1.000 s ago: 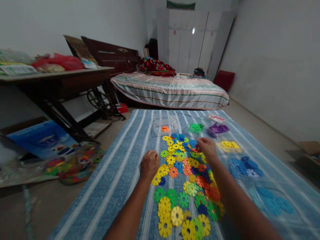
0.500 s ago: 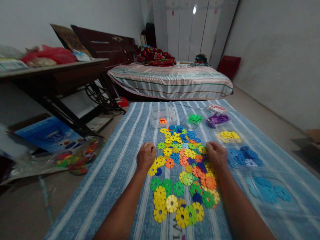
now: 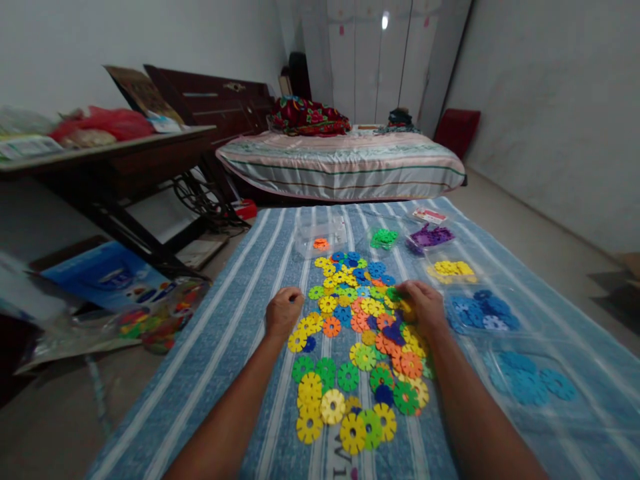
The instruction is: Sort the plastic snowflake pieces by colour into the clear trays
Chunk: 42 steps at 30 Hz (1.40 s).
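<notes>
Notched plastic snowflake discs in yellow, green, orange and blue lie loose and overlapping on the blue striped cloth point(image 3: 225, 373). My left hand point(image 3: 285, 311) rests on the cloth left of the spread, its fingers curled closed. What it may hold is hidden. At the right side of the spread, my right hand point(image 3: 424, 305) is bent over the discs, thumb and fingertips together at a green disc point(image 3: 393, 294). An orange disc point(image 3: 331, 327) and a yellow disc point(image 3: 297, 340) lie between the hands, nearer my left one.
Clear plastic boxes stand along the back and right: orange discs point(image 3: 321, 244), green discs point(image 3: 384, 239), purple discs point(image 3: 431, 236), yellow discs point(image 3: 453, 269), blue discs point(image 3: 483, 311) and light blue discs point(image 3: 530, 379). Behind is a bed point(image 3: 340, 163); at left, a sewing-machine table point(image 3: 125, 150).
The view has shifted slightly, moving the discs a little left in the picture. My right hand's fingertips have moved from a yellow disc to a green one. My left hand stays closed.
</notes>
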{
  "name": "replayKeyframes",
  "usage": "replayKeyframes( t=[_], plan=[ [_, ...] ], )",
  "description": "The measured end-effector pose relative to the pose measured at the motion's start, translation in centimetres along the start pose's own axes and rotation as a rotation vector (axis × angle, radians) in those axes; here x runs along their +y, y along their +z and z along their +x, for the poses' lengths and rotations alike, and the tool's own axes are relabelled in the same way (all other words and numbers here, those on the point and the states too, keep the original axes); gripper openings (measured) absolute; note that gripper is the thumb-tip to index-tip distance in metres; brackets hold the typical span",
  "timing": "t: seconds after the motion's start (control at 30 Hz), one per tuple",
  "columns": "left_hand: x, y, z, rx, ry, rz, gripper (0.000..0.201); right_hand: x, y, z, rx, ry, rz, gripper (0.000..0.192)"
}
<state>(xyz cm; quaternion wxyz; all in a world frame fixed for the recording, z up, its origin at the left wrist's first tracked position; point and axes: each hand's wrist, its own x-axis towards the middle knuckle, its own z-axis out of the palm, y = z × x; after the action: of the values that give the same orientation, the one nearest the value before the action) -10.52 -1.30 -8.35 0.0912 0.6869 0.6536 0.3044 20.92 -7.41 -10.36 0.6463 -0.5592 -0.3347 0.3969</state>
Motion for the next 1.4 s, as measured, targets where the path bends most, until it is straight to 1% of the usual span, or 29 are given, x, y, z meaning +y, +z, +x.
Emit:
replayKeyframes(
  t=[0.07, 0.13, 0.2, 0.3, 0.33, 0.4, 0.47, 0.53, 0.6, 0.63, 0.7, 0.77, 0.8, 0.93, 1.0, 1.07, 1.13, 1.17, 1.2, 1.27, 1.33, 1.4],
  plan=[
    [0.3, -0.1, 0.1, -0.016, -0.033, -0.013, 0.018, -0.1, 0.0, 0.1, -0.011, 0.017, 0.099, 0.038],
    [1.2, 0.1, 0.0, -0.01, 0.006, -0.026, 0.018, -0.1, 0.0, 0.3, 0.004, 0.008, 0.127, 0.038],
    [2.9, 0.7, -0.6, -0.001, 0.138, -0.057, 0.018, -0.1, -0.2, 0.5, 0.032, -0.025, 0.081, 0.04],
    [7.1, 1.8, -2.3, -0.061, 0.423, -0.133, 0.015, 0.0, -0.4, 0.7, 0.055, -0.081, -0.041, 0.042],
    [8.7, 2.3, -3.0, -0.117, 0.513, -0.151, 0.015, 0.0, -0.5, 0.7, 0.048, -0.091, -0.066, 0.042],
    [12.0, 3.2, -4.4, -0.271, 0.695, -0.186, 0.016, -0.2, -0.7, 0.8, 0.021, -0.091, -0.079, 0.041],
    [14.7, 4.0, -5.9, -0.409, 0.842, -0.188, 0.016, -0.3, -0.8, 0.9, -0.016, -0.077, -0.069, 0.04],
    [16.6, 4.8, -7.2, -0.511, 0.93, -0.13, 0.026, -0.5, -1.0, 1.0, -0.048, -0.061, -0.054, 0.041],
    [17.6, 5.5, -8.1, -0.57, 0.952, -0.029, 0.039, -0.7, -1.2, 1.1, -0.079, -0.045, -0.043, 0.042],
    [17.7, 5.7, -8.4, -0.586, 0.947, 0.017, 0.042, -0.8, -1.3, 1.2, -0.095, -0.038, -0.039, 0.042],
    [17.4, 6.0, -8.7, -0.593, 0.917, 0.072, 0.038, -0.8, -1.3, 1.2, -0.119, -0.026, -0.033, 0.042],
    [16.5, 5.9, -8.5, -0.576, 0.88, 0.077, 0.032, -0.7, -1.3, 1.3, -0.123, -0.012, -0.017, 0.041],
    [16.0, 5.6, -8.2, -0.563, 0.858, 0.075, 0.033, -0.6, -1.2, 1.4, -0.119, -0.003, -0.002, 0.04],
    [12.9, 3.7, -6.3, -0.502, 0.789, 0.113, 0.038, -0.1, -1.1, 1.7, -0.102, 0.024, 0.046, 0.036],
    [10.9, 2.7, -5.1, -0.458, 0.781, 0.128, 0.036, 0.1, -1.0, 1.8, -0.091, 0.025, 0.055, 0.035],
    [9.0, 1.9, -4.1, -0.381, 0.756, 0.136, 0.029, 0.2, -1.0, 1.9, -0.084, 0.013, 0.05, 0.036],
    [7.6, 1.4, -3.4, -0.315, 0.718, 0.156, 0.025, 0.2, -0.9, 1.9, -0.077, -0.01, 0.032, 0.038],
    [7.3, 1.3, -3.2, -0.29, 0.701, 0.168, 0.024, 0.2, -0.8, 1.9, -0.073, -0.023, 0.022, 0.038],
    [7.3, 1.3, -3.1, -0.275, 0.69, 0.176, 0.024, 0.1, -0.8, 1.9, -0.064, -0.034, 0.013, 0.039],
    [8.4, 1.6, -3.3, -0.275, 0.695, 0.172, 0.022, 0.2, -0.7, 1.8, -0.04, -0.044, 0.006, 0.04],
    [10.5, 2.3, -3.9, -0.323, 0.732, 0.142, 0.021, 0.2, -0.6, 1.8, -0.024, -0.047, 0.006, 0.042],
    [13.1, 3.2, -4.9, -0.405, 0.783, 0.11, 0.023, 0.1, -0.6, 1.8, -0.019, -0.063, -0.011, 0.044]
  ],
)
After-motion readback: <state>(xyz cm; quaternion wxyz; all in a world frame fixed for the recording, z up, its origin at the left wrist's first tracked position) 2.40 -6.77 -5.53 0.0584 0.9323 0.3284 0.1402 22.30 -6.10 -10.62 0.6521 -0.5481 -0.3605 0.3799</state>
